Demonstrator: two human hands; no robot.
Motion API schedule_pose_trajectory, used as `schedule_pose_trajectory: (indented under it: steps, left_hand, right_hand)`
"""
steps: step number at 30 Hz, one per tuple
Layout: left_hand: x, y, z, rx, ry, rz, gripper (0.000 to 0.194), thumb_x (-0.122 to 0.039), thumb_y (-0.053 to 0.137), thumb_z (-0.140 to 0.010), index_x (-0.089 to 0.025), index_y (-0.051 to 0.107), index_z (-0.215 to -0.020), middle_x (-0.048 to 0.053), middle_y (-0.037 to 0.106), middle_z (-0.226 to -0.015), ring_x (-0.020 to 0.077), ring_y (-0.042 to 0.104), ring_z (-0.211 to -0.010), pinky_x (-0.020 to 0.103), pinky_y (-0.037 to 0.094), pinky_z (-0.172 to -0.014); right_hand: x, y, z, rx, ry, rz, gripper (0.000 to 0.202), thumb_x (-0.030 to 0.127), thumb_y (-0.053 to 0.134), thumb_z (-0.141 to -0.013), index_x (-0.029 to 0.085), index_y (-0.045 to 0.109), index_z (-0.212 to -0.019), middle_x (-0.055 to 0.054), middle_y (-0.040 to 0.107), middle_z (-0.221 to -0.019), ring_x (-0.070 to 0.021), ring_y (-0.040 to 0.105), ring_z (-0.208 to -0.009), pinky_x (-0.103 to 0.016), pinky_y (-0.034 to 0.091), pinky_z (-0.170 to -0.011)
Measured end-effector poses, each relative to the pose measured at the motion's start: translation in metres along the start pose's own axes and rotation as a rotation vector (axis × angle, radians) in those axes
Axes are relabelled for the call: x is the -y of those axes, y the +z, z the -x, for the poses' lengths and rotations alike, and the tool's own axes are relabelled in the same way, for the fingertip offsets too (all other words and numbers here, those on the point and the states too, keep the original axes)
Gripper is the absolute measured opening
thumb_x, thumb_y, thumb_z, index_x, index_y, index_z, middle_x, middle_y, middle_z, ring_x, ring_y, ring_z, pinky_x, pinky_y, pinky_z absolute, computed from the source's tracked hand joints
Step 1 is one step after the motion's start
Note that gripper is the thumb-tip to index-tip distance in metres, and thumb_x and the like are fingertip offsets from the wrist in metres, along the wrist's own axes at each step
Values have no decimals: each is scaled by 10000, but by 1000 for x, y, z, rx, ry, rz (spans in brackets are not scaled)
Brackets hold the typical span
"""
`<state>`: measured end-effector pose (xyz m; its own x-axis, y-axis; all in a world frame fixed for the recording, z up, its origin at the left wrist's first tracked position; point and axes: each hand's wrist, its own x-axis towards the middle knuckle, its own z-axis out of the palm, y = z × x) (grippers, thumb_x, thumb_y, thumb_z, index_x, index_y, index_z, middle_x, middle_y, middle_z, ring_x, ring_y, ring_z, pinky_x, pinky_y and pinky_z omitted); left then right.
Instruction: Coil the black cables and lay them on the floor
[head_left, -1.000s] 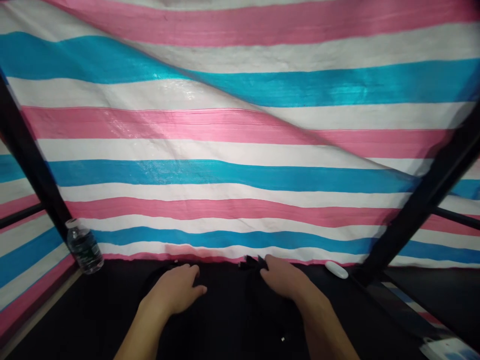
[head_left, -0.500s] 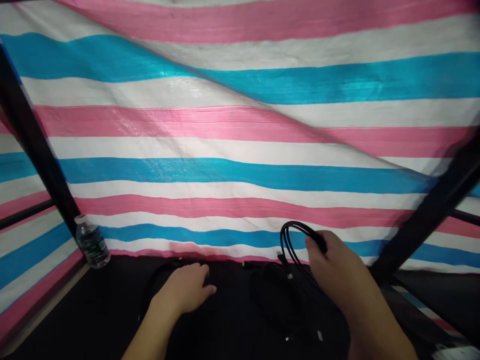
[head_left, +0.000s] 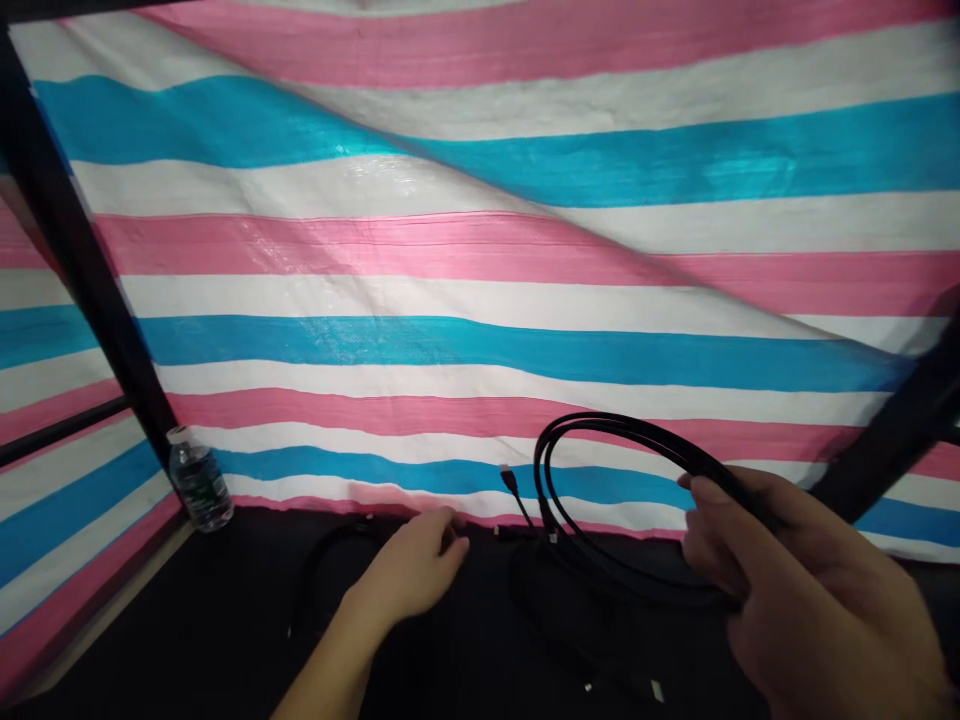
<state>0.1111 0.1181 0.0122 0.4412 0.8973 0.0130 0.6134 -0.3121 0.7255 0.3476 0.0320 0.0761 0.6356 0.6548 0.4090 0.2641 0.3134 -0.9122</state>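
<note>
A coiled black cable (head_left: pixel 622 425) is pinched between the thumb and fingers of my right hand (head_left: pixel 814 590); its loops hang out to the left in front of the striped sheet. A dark USB-type plug (head_left: pixel 510 480) sticks up beside the loops. Low over the black tabletop (head_left: pixel 225 630), my left hand (head_left: pixel 416 565) has its fingers loosely bent and thumb apart, with nothing seen in it. To its left another black cable (head_left: pixel 304 570) lies coiled, hard to make out against the dark surface. More cable lies below the held loops, with a metal plug end (head_left: pixel 657 691) showing.
A clear plastic bottle (head_left: pixel 201 482) stands at the back left corner by a black post (head_left: pixel 90 250). A pink, white and blue striped sheet (head_left: pixel 420 345) hangs behind the table. Another dark post (head_left: pixel 900 430) slants at the right.
My right hand has moved right and closer with the coiled cable, whose loops now spread wider. My left hand has shifted slightly right. The view has turned a little left.
</note>
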Motion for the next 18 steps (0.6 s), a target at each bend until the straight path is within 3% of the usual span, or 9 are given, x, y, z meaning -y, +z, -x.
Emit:
schedule_pose_trajectory:
  steps: [2,4,6,8,11,14,16,18]
  left_hand:
    - [1,-1,0,41,-48,170,320,-433,576,-904,-195,671,-1095,87,732,-1016,279,669,-937,381,476,-805]
    - [1,-3,2,185,-71,384,403,-473,714,-819,-179,682,-1093,98,732,-1059,291,667,-999,397,482,-866]
    - [0,-3,5,315,-26,657,512,-449,829,-722,-170,686,-1128,108,726,-1110,301,653,-1090,414,465,-963]
    - [-4,-1,7,324,35,919,632,-392,881,-682,-192,649,-1235,107,712,-1157,295,627,-1170,423,428,-1038]
    - [-13,7,5,72,24,1120,666,-386,873,-713,-231,603,-1302,99,680,-1194,267,626,-1166,397,451,-1004]
    - [-19,9,0,-281,-1,1139,422,-460,804,-781,-194,669,-1079,54,679,-984,194,663,-931,293,499,-806]
    - [-21,2,1,-451,33,1135,349,-478,778,-802,-186,657,-950,-16,602,-760,117,601,-701,215,452,-637]
    - [-23,-10,5,-548,73,1126,345,-499,762,-812,-187,639,-893,-74,468,-612,66,462,-525,180,360,-505]
  right_hand:
    - [0,11,2,41,51,-275,296,440,823,-748,206,646,-788,75,349,-522,-81,302,-458,-230,193,-423]
    - [-1,27,4,104,105,-515,280,374,842,-719,202,621,-732,96,300,-504,-62,243,-430,-217,180,-410]
    - [-3,45,8,144,162,-678,269,346,835,-721,200,610,-714,111,270,-493,-52,187,-414,-205,160,-395]
    - [-7,64,16,162,218,-789,277,335,822,-747,198,586,-699,118,258,-496,-50,160,-414,-195,162,-388]
    - [-13,87,31,186,263,-930,398,328,789,-813,202,463,-625,116,240,-518,-60,158,-429,-193,218,-398]
    - [-20,102,43,292,318,-983,429,401,771,-840,208,445,-638,103,268,-542,-74,230,-453,-211,325,-453]
    - [-24,105,46,409,336,-908,377,479,746,-850,213,520,-709,81,347,-573,-95,352,-499,-246,411,-530]
    - [-29,102,46,565,283,-691,332,530,685,-891,213,598,-842,38,476,-640,-142,502,-616,-301,482,-652]
